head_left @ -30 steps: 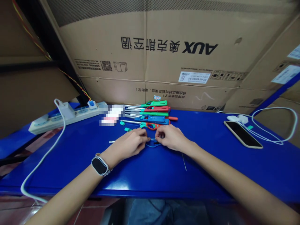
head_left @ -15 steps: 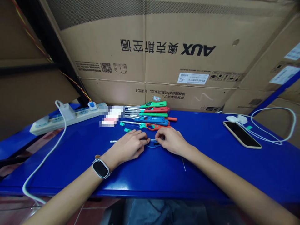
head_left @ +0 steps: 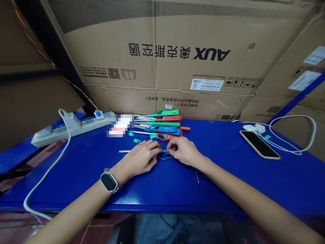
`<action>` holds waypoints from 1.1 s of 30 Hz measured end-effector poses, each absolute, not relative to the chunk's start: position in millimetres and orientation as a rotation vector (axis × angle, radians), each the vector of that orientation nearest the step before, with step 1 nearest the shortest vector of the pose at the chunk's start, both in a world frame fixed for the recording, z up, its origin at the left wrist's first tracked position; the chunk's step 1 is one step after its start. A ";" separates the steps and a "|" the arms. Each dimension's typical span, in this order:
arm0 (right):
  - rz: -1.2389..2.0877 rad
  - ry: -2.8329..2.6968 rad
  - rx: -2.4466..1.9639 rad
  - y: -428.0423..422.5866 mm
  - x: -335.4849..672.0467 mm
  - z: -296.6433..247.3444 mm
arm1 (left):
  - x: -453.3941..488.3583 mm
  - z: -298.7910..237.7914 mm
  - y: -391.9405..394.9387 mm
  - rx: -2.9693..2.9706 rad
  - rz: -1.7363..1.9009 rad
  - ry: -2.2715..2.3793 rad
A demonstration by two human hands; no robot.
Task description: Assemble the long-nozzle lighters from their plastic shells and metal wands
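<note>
A blue long-nosed lighter (head_left: 164,155) lies on the table between my two hands, its metal tube (head_left: 124,151) pointing left. Dark parts show in its handle, but much of it is hidden under my fingers. My left hand (head_left: 144,154) rests over it with curled fingers, holding it near the middle. Thumb and fingertips of my right hand (head_left: 183,151) are pinched together at the handle's inner parts; whatever is between them is too small to make out. A thin metal rod (head_left: 197,175) lies just below my right wrist.
Beyond my hands lie several stacked lighters in green (head_left: 167,113), red and blue, an orange one (head_left: 165,136), and small green caps (head_left: 137,141). A power strip (head_left: 73,127) stands left; a phone (head_left: 260,145) and white cable (head_left: 315,130) lie right. A large carton (head_left: 162,27) backs the table.
The view has shifted slightly. My hands stay at the blue lighter in nearly the same pose, with only small movements of the fingers.
</note>
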State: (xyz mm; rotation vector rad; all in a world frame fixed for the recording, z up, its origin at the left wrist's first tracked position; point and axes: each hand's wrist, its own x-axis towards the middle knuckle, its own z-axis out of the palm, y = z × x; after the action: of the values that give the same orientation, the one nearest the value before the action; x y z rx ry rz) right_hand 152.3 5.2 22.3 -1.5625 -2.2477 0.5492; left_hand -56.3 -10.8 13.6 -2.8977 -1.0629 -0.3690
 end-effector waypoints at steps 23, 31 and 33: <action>0.391 -2.349 -1.523 0.4 150.4 25.6 | -54.0 9.4 -13.2 -2.870 -0.424 -1.134; 0.344 -2.366 -1.474 -0.3 150.8 21.3 | -53.8 8.3 -15.7 -2.901 -0.403 -1.156; 0.333 -2.374 -1.461 -1.2 151.4 20.6 | -53.7 8.2 -15.4 -2.899 -0.401 -1.141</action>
State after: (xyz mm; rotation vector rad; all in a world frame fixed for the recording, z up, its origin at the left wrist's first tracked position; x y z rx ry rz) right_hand 151.4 -1.2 20.6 -1.4612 -2.3738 0.3334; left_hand -53.7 -15.4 8.2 -2.8994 -1.1406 -0.4006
